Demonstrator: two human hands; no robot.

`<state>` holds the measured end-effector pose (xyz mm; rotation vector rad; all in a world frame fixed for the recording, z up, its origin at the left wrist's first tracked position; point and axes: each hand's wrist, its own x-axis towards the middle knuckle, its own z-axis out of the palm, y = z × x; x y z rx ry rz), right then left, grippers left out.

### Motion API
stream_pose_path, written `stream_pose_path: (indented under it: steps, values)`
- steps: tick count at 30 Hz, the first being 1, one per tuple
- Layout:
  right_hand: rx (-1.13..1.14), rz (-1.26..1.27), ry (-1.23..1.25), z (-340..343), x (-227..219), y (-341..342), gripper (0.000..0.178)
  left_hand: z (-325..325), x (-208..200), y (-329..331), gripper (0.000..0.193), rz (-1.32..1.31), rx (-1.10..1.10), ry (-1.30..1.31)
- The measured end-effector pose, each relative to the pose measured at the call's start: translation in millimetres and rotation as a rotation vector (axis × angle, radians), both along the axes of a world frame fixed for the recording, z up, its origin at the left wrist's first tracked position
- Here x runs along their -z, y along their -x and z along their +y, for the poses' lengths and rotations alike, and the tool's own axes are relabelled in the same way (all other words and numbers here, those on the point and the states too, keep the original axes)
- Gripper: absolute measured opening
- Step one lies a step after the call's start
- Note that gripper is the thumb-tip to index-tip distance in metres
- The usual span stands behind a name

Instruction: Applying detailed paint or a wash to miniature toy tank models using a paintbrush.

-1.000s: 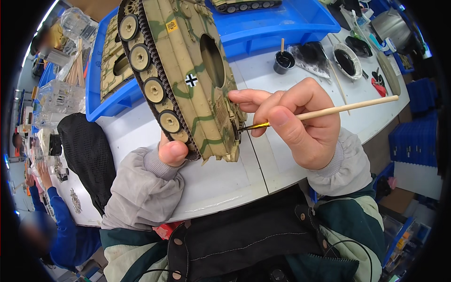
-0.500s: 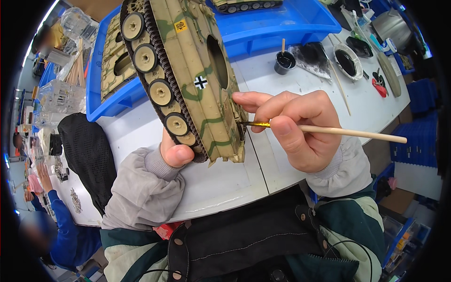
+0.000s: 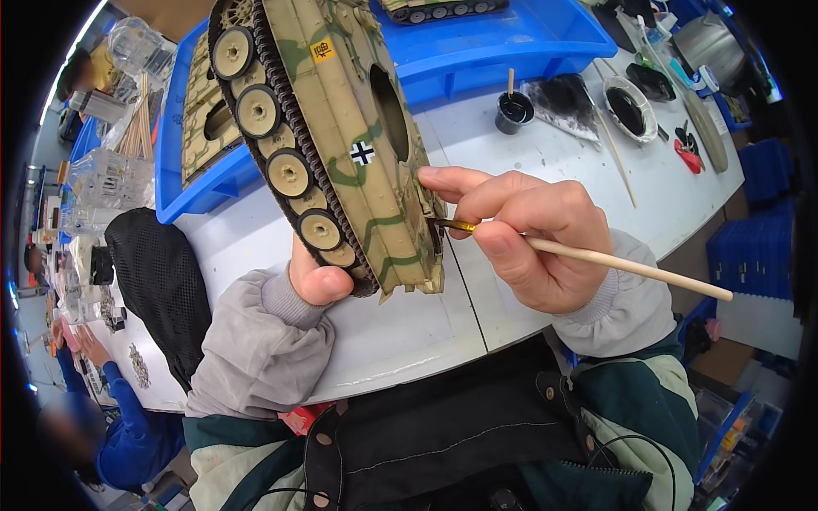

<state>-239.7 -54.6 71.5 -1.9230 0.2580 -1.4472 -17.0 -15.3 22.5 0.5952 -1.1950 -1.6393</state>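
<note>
A camouflaged model tank hull [image 3: 349,111], tan with green stripes, is held tilted above the table with its wheels and track facing left. My left hand [image 3: 319,277] grips its near end from below; the thumb shows by the last wheel and the fingers are hidden behind the hull. Between thumb and fingers, my right hand [image 3: 541,230] pinches a thin paintbrush [image 3: 630,268] with a pale wooden handle. The brush's dark tip meets the hull's near right end. My right forefinger rests against the hull's side.
Behind the hull, a blue tray [image 3: 511,55] holds more tank parts. A black paint cup [image 3: 515,112], a stained bag [image 3: 562,102] and a bowl of black liquid [image 3: 629,109] stand at the right. A black mesh bag [image 3: 158,281] lies left; beyond it a person in blue [image 3: 136,434] works.
The brush handle's free end has swung downward while its tip stays at the hull. My right hand and the hull have shifted slightly left. The person at left has moved their hands.
</note>
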Motion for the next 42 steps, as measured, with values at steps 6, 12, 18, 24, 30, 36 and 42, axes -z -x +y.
stream_pose_path:
  steps: [6, 12, 18, 24, 30, 36, 42]
  values:
    - [0.011, 0.004, 0.009, 0.1, 0.7, -0.7, 0.013, 0.0, 0.5, -0.8, 0.077, -0.004, 0.002, -0.001]
    - [0.023, 0.0, 0.012, 0.0, 0.8, 0.1, 0.014, -0.4, -0.8, -0.5, 0.077, -0.012, 0.007, 0.003]
    - [0.02, 0.004, -0.008, -0.1, 2.5, -1.6, 0.013, 0.6, 1.1, -1.4, 0.077, -0.007, 0.013, 0.0]
    - [0.029, -0.01, 0.04, -1.0, 1.4, 0.0, 0.013, 1.0, -0.3, -0.7, 0.076, -0.014, 0.015, 0.002]
    - [0.03, -0.008, 0.014, -0.4, 2.2, -0.8, 0.013, 0.3, 0.7, -1.3, 0.076, -0.017, 0.017, 0.0]
    - [0.023, 0.011, 0.029, -0.5, 0.8, 0.5, 0.013, 0.4, 1.3, -1.6, 0.076, -0.023, 0.025, 0.001]
    - [0.018, 0.0, 0.012, 0.0, 1.7, -0.3, 0.013, 0.8, 1.4, -2.4, 0.075, -0.031, 0.034, 0.0]
